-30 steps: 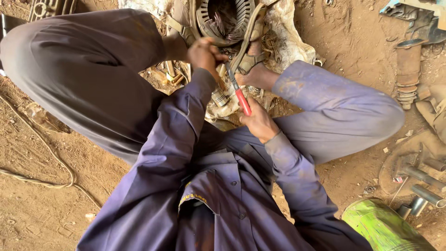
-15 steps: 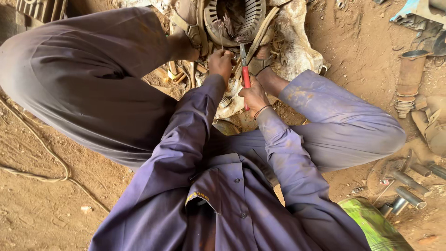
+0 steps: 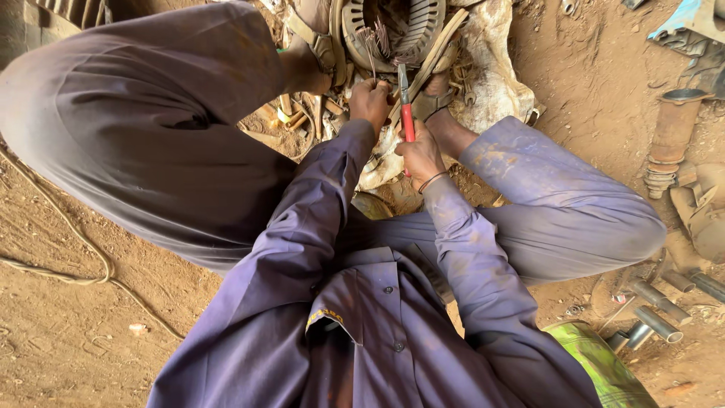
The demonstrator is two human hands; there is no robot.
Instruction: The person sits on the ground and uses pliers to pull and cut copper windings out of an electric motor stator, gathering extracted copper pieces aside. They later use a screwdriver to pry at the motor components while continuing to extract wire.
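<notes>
Head view: since a second ago the right hand [image 3: 420, 155], clenched on one pair of red-handled pliers [image 3: 406, 113], has lifted its tip to the round motor stator [image 3: 393, 30] far ahead. The left hand [image 3: 370, 98] grips one bunch of copper wires [image 3: 375, 45], so the pulling goes on.

Red-handled pliers [image 3: 406, 113] stand nearly upright, jaws up at the round motor core [image 3: 393, 30] — rusty, slotted, thin wires poking out.
</notes>
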